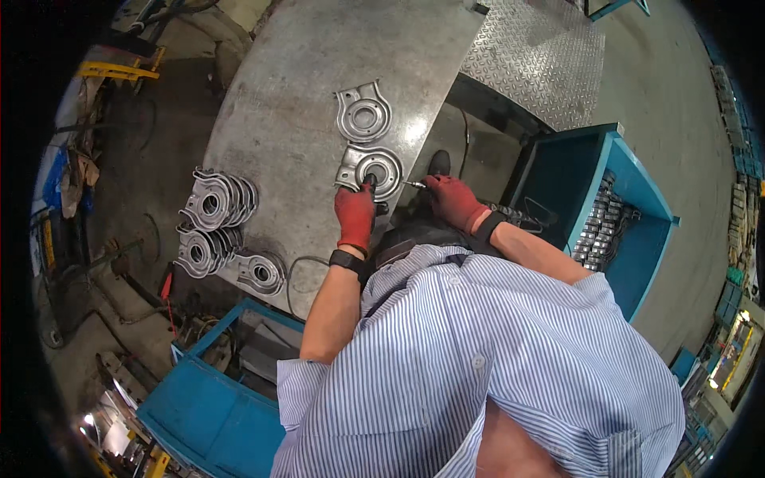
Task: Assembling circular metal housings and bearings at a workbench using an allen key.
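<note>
head: parts (390, 170) on tbl (295, 119), grey flr (665, 103)

Right fingers (435, 182) hold a slim tool (416, 185) beside a bracket (390, 170).

"How is the scene lit?"
"A steel table (295, 103) is brightly lit, with white glare thrown near its right edge; metal plates (364, 117) are picked out by highlights, and the floor (179, 107) at left is left dim."
"And the picture quality?"
"Shirt (470, 342) stripes are crisply rendered; straight edges are bowed, corners blacked out."
</note>
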Available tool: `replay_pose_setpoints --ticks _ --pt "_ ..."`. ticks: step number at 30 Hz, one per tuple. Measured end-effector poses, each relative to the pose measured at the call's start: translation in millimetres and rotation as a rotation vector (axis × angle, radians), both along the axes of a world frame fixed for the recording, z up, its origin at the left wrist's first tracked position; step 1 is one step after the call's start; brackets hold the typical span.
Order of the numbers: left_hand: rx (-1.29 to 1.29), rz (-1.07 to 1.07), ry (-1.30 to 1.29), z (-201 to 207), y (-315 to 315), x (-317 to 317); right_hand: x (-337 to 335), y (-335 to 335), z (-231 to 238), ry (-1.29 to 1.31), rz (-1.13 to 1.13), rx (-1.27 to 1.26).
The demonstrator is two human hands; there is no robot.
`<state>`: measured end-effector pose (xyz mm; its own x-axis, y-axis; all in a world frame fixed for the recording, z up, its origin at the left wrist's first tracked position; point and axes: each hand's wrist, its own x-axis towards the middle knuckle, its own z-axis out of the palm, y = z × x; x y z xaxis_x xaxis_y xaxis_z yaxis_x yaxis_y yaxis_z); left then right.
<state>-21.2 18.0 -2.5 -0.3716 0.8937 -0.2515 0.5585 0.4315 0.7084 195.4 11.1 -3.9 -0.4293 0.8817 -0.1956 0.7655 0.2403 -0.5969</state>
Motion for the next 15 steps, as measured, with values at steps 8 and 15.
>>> replay_pose_setpoints --ticks 8,15 --pt "-0.014 0.012 0.038 2 -1 2 0 0 -2 0.032 -0.003 0.059" --pt "-0.026 0.039 -0.023 6 3 4 0 1 -3 0.027 -0.020 0.044"
